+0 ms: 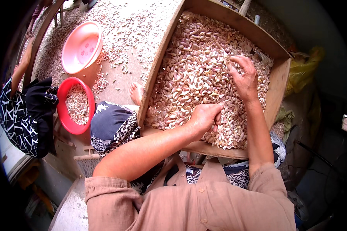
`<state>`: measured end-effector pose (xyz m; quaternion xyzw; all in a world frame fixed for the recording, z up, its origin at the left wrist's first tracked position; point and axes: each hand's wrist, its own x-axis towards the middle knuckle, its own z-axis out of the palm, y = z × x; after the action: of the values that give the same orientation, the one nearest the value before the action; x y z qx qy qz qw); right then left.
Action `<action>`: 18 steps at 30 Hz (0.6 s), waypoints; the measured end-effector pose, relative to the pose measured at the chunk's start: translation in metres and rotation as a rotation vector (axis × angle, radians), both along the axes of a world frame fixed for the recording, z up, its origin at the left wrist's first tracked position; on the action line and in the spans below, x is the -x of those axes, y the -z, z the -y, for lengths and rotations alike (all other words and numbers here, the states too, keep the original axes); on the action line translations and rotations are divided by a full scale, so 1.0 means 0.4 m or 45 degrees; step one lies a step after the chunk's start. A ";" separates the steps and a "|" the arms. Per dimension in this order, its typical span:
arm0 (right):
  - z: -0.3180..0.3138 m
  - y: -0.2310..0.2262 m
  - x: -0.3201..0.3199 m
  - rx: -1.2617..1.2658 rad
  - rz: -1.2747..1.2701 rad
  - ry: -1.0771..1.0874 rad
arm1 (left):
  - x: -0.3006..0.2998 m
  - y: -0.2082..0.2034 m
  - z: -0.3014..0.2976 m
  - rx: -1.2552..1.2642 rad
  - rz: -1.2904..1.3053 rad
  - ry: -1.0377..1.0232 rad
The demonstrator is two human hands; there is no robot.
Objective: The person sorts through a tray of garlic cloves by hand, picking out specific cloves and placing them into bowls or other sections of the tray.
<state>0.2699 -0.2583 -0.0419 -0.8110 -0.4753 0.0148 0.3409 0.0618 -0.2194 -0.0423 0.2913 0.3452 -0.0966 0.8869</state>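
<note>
A shallow wooden tray [158, 63] lies across my lap, filled with loose garlic cloves [196, 65] in pinkish-white skins. Low over the near part of the pile is my left hand [205, 120], its fingers curled and the thumb and forefinger pinching a pale garlic clove at their tips. Farther off and to the right, my right hand [246, 79] bends over the cloves with thumb and forefinger brought together. Whatever sits between those right fingertips is too small to make out. The two hands are apart from each other.
A pink basin [67, 54] and a red basin [91, 101] holding cloves or skins stand on the floor at left. Cloves and skins litter the floor beyond. Another person in black-and-white patterned clothing [21, 119] sits at far left. A yellow plastic bag [304, 71] is beyond the tray's right side.
</note>
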 end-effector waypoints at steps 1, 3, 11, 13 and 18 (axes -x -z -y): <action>-0.005 0.010 -0.009 0.007 -0.073 0.022 | 0.002 0.000 0.001 -0.011 0.011 0.002; -0.018 0.013 -0.009 0.036 -0.141 -0.031 | 0.003 -0.004 0.004 -0.028 0.039 0.012; -0.093 0.022 -0.007 0.034 -0.197 0.003 | 0.000 -0.008 0.004 -0.039 0.032 0.088; -0.102 0.005 0.006 0.042 -0.359 0.006 | 0.002 -0.008 0.001 -0.050 0.025 0.092; -0.073 0.033 -0.009 0.096 -0.125 -0.081 | 0.002 -0.011 0.003 -0.075 0.085 0.106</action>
<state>0.2736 -0.2292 -0.0552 -0.8059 -0.4828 0.0832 0.3324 0.0611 -0.2205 -0.0378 0.3343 0.3057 -0.1135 0.8842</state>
